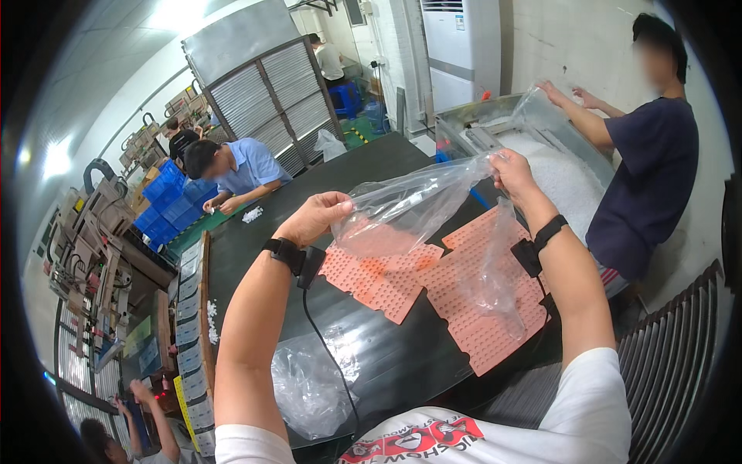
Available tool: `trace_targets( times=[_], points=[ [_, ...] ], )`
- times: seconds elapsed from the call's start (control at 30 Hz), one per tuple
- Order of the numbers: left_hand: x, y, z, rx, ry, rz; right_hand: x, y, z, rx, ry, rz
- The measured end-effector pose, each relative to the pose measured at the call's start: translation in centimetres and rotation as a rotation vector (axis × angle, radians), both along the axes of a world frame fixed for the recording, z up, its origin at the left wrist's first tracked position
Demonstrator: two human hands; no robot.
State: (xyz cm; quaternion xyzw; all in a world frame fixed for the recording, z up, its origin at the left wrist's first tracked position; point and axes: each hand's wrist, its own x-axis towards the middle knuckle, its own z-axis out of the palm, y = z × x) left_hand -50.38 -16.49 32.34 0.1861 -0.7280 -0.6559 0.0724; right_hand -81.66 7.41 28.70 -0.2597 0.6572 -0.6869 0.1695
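Left hand (315, 220) and right hand (513, 173) gripped a bag (421, 197) with closed fingers (340, 206), veiling mats (379, 288); six-o'clock shirt print (421, 442) was cropped.

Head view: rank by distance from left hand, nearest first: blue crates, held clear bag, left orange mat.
1. Held clear bag: stretched between left hand and right hand.
2. Left orange mat: on the dark table, below.
3. Blue crates: beyond, upper left.
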Motion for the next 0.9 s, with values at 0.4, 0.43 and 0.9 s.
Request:
trace_targets(
  times=[0.4, 0.43, 0.9],
  points=[
    [0.7, 0.3, -4.9, -0.73, 0.14, 0.157, 1.9, 3.3, -6.0, 0.049, 0.03, -0.032],
    [0.7, 1.7, -4.3, -0.805, 0.157, 0.252, 2.5, 3.5, -6.4, 0.063, 0.019, -0.075],
    [1.8, 3.0, -6.6, -1.199, 0.163, 0.177, 4.3, 5.1, -9.3, 0.0, -0.04, -0.183]
  ],
)
